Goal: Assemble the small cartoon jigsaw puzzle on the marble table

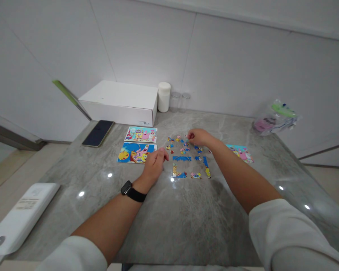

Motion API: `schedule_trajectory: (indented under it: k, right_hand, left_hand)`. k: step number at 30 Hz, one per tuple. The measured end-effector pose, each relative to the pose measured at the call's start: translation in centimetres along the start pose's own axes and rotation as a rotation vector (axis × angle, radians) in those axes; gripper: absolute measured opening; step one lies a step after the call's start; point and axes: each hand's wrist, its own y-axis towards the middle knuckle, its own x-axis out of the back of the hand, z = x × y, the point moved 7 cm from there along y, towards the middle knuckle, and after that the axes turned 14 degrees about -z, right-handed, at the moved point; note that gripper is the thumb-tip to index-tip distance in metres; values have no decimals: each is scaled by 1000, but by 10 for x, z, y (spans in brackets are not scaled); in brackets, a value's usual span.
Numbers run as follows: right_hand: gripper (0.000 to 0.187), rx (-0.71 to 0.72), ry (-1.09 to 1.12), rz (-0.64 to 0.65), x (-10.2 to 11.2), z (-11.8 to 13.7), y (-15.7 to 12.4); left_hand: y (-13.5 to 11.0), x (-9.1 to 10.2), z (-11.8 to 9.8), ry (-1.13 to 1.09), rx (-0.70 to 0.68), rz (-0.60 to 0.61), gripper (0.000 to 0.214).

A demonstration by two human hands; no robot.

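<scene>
My right hand (198,137) is over the far side of the loose jigsaw puzzle pieces (183,150), its fingertips pinched on a small puzzle piece that they mostly cover. My left hand (156,162) lies at the right edge of the blue cartoon picture card (130,152). Its fingers are curled closed, and whatever may be in them is hidden. Closer to me, joined pieces form parts of a frame: a blue top strip (182,159), a lower left corner (178,173), a bottom piece (196,175) and a right strip (206,167).
Behind the cards stand a white box (120,101), a white bottle (164,98) and two clear jars (180,102). A phone (98,133) lies left; a white device (22,214) is at the near left. Another picture card (241,153) and a plastic bag (275,118) are right.
</scene>
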Motion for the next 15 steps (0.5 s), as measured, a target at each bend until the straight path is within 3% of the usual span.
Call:
schedule_trajectory:
  k: [7, 10, 15]
  right_hand:
    - [11, -7, 731, -15, 19, 28, -52]
    - [10, 18, 803, -6, 22, 49, -74]
    - [9, 120, 637, -20, 26, 81, -101]
  left_hand:
    - [0, -5, -9, 43, -19, 45, 46]
    - [-2, -12, -9, 8, -21, 92, 28]
    - [-9, -24, -9, -27, -16, 210, 27]
